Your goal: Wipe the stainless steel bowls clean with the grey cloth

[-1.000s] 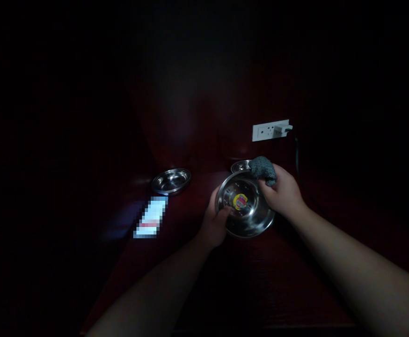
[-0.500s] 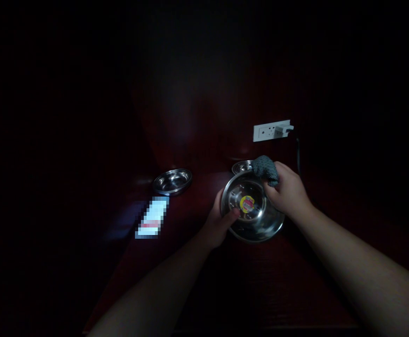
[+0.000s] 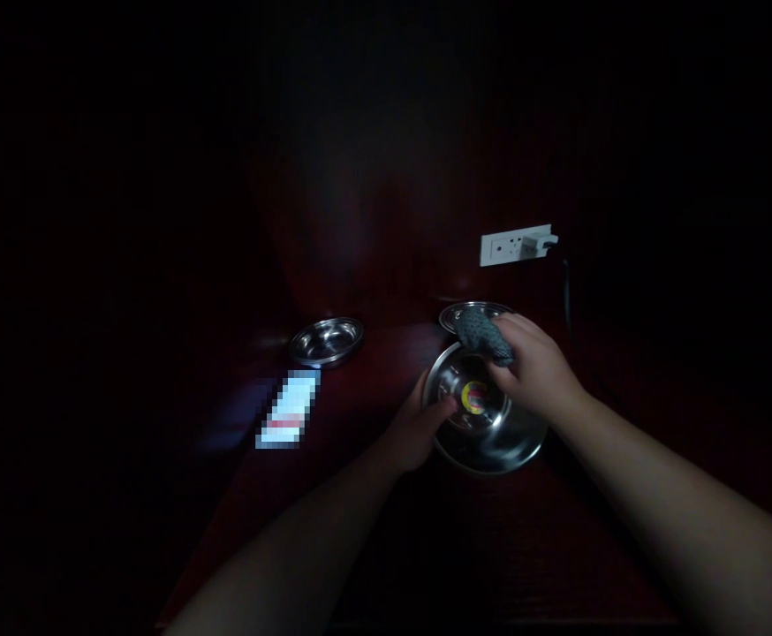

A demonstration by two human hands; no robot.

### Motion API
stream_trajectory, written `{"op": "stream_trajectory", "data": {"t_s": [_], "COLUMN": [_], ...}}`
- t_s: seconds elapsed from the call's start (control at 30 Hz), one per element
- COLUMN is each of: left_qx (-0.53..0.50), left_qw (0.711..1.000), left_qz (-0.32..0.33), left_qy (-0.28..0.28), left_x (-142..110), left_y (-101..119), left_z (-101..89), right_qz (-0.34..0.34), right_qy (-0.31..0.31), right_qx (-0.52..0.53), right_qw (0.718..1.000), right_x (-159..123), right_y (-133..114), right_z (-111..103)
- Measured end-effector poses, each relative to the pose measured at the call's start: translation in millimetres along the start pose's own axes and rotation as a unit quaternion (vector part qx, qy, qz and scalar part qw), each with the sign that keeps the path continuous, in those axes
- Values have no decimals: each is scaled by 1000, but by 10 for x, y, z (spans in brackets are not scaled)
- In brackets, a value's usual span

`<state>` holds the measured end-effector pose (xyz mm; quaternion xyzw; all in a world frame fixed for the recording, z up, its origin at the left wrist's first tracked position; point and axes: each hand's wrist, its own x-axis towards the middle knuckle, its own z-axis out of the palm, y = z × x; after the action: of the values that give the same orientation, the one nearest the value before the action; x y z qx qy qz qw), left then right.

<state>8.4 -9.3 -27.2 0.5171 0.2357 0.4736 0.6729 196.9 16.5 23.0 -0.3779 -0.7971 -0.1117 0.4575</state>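
A shiny steel bowl (image 3: 485,452) with a yellow and red sticker inside is tilted so that its inside faces me. Gripping its left rim, my left hand (image 3: 419,428) has the thumb inside and the other fingers behind the wall. My right hand (image 3: 535,367) is closed on a dark grey-green textured cloth (image 3: 484,336) at the bowl's upper rim. Just behind the cloth lies a round steel lid or dish (image 3: 452,316), partly covered by my right hand. Whether the bowl's base rests on the table cannot be made out.
A shallow steel dish (image 3: 326,340) sits to the left on the dark red table (image 3: 359,424). Near it glows a blurred-out screen (image 3: 288,411). A white wall socket (image 3: 515,246) holds a plug with a dark cord (image 3: 567,296) hanging down. Surroundings are very dark.
The bowl has shifted slightly down and to the right with my left hand. My right hand and the cloth have moved a little down and left along the upper rim.
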Motion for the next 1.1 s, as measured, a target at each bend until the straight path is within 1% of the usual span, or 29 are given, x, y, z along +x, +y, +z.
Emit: {"op": "stream_trajectory", "data": {"t_s": [0.1,0.3,0.47,0.6,0.77,0.93,1.1], "left_qx": [7,17,47,46,76,80,70], "left_qw": [1000,999,998,997,992,989,988], "left_qz": [5,10,27,41,59,84,81], "left_qy": [24,28,35,40,83,96,110], "left_x": [3,-10,-12,3,7,-2,-5], "left_y": [-20,-12,-17,-29,1,27,35], "left_z": [-11,-10,-16,-20,1,7,6], "right_qz": [4,16,27,53,98,117,138], "right_qy": [2,11,24,36,61,86,80], "right_qx": [-3,0,5,37,56,66,82], "right_qw": [1000,1000,999,997,992,987,984], "right_x": [1,-13,-17,-23,-36,-32,-39], "right_y": [-9,7,18,51,119,129,144], "right_z": [0,24,44,69,101,104,146]}}
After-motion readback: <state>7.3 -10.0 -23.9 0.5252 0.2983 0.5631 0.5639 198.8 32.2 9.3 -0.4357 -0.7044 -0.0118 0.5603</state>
